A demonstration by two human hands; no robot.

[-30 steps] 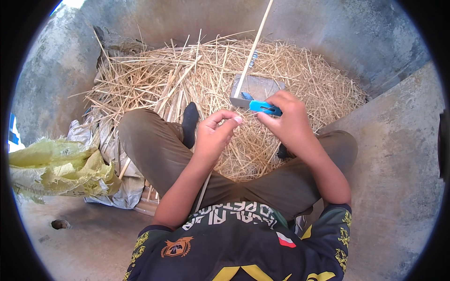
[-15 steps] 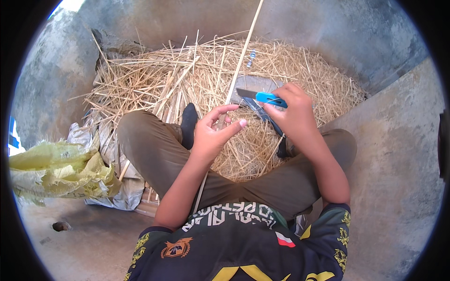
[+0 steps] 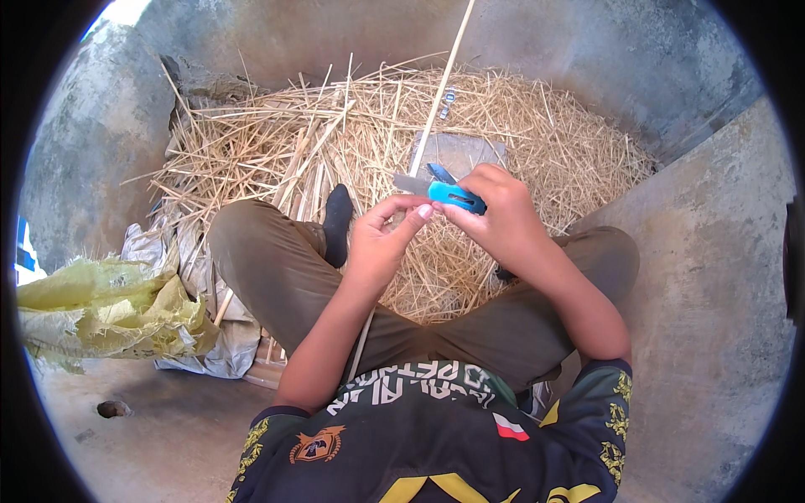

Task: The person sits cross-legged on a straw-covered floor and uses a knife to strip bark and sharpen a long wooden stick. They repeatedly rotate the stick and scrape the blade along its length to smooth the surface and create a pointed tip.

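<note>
A long, thin pale strip [image 3: 444,84], like split bamboo or cane, slants from the top of the view down behind my left hand to my lap. My left hand [image 3: 375,243] is closed, thumb and forefinger pinching at the strip; the exact grip is partly hidden. In my right hand [image 3: 503,205] is a utility knife with a blue handle [image 3: 443,193]. Its blade [image 3: 410,184] points left and lies across the strip, just above my left fingertips. The two hands almost touch.
Dry straw-like shavings [image 3: 553,151] and loose strips [image 3: 243,134] cover the floor ahead. A flat grey block [image 3: 482,151] lies beyond my hands. My crossed legs [image 3: 264,260] frame the work. At left hangs a torn yellow sack [image 3: 109,306]. Concrete walls [image 3: 696,243] curve around.
My right hand has brought the knife down and left, to the strip. My left fingers, apart before, have closed together. The strip's upper part has shifted slightly right.
</note>
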